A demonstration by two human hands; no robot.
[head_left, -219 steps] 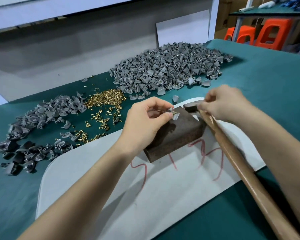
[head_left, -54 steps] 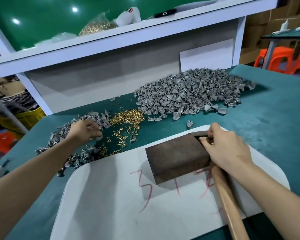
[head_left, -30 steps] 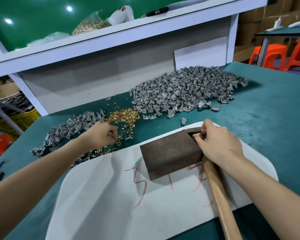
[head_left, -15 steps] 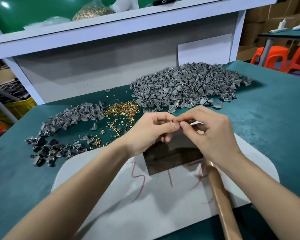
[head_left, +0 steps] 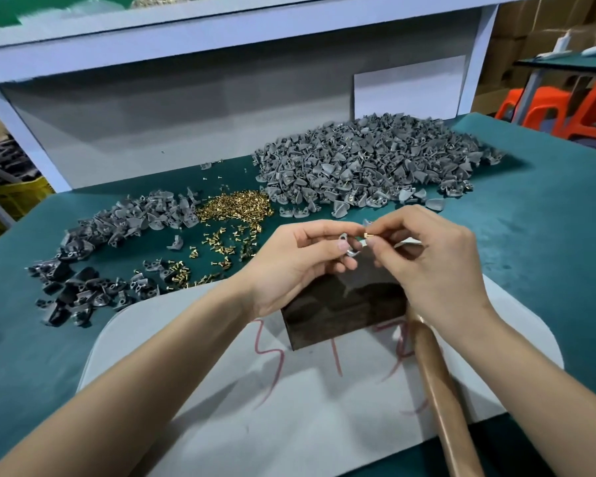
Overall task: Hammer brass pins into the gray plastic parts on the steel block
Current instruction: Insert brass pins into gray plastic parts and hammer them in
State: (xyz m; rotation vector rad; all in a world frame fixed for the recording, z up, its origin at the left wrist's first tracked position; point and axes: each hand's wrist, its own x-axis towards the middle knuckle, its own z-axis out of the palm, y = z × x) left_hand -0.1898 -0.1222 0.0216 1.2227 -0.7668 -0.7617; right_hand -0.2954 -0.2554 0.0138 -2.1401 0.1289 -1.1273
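Above the block (head_left: 341, 304), a gray part (head_left: 350, 245) and a brass pin (head_left: 366, 234) meet in plain sight; 0.5 s ago the fingertips hid them. The left hand (head_left: 300, 263) pinches the part between thumb and curled fingers. The right hand (head_left: 434, 266) pinches the pin, its tip at the part. The hammer (head_left: 441, 390) lies on the white mat (head_left: 221, 425) under the right wrist. Beyond, loose pins (head_left: 236, 206) lie between the big pile (head_left: 358, 166) and the small pile (head_left: 128, 222) of parts.

Left hand (head_left: 289, 266) off pin pile (head_left: 236, 210), now with gray part (head_left: 346, 244); right hand (head_left: 434, 266) off hammer (head_left: 437, 383), with brass pin (head_left: 367, 234).
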